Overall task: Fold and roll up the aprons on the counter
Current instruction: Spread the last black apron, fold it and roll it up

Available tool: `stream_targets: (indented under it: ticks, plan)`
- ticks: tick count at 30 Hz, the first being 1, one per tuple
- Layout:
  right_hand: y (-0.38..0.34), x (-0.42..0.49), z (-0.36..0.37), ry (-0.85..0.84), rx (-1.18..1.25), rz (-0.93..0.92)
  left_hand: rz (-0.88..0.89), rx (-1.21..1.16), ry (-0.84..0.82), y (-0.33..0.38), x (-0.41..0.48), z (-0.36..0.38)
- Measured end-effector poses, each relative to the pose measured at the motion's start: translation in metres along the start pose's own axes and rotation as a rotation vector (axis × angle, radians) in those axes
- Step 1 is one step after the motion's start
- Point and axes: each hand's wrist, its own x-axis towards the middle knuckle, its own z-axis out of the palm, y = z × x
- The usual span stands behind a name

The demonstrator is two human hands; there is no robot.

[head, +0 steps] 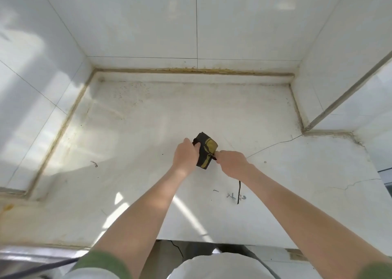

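Note:
A black and olive-yellow apron point(206, 149) lies rolled into a small tight bundle on the white counter point(127, 143), near its middle. My left hand point(185, 155) grips the bundle's left side, thumb on top. My right hand point(230, 162) pinches a black apron strap at the bundle's lower right edge. The strap's loose end point(239, 192) trails below my right wrist toward the counter's front.
White tiled walls close the counter at the left, back and right, with a stained raised lip point(191, 71) along the back. A thin crack point(273, 145) runs across the right part. The counter's front edge point(212, 241) is near my body. A metal sink rim point(25, 255) shows at lower left.

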Motion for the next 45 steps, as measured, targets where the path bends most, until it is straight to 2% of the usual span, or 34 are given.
stream_targets:
  ticks: [2,3,5,7,9,12,16,19,23,27,30,35,41,45]
  plan:
    - [-0.003,0.006,0.016,-0.077,0.079,0.007,0.185,0.461,0.082,-0.014,-0.005,0.018]
    - [-0.004,0.008,0.023,-0.094,0.127,0.019,0.363,0.651,0.126,-0.019,-0.005,0.030]
    - [-0.004,0.013,0.031,-0.105,0.206,0.052,0.780,0.702,0.089,-0.020,-0.001,0.048]
    - [-0.002,0.018,0.033,-0.093,0.267,0.071,0.920,0.553,0.007,-0.017,0.007,0.060]
    - [0.004,0.017,0.034,-0.057,0.383,0.082,0.870,0.365,-0.107,-0.022,0.017,0.066]
    - [0.025,0.008,0.038,-0.015,0.544,0.140,0.690,0.208,-0.324,-0.025,0.028,0.065]
    - [0.046,-0.009,0.035,-0.018,0.440,0.221,0.400,-0.036,-0.630,-0.008,0.032,0.041]
    - [0.054,-0.022,0.038,-0.028,0.559,0.292,0.210,-0.268,-0.732,0.001,0.030,0.032]
    - [0.057,-0.040,0.029,-0.130,0.678,0.293,0.115,-0.287,-0.714,0.008,0.028,0.034]
    - [0.046,-0.050,0.005,-0.229,0.920,0.141,0.075,-0.226,-0.661,0.013,0.031,0.043]
    - [0.035,-0.046,-0.011,-0.126,1.103,0.091,0.157,-0.058,-0.646,0.011,0.032,0.048]
    - [0.025,-0.020,-0.021,0.113,1.296,0.228,0.200,0.120,-0.759,0.008,0.030,0.047]
    - [0.021,-0.006,-0.010,0.197,1.526,0.289,0.137,-0.150,-0.752,0.005,0.031,0.042]
    - [0.021,-0.009,0.008,0.090,1.414,0.285,0.118,-0.176,-0.698,0.004,0.029,0.039]
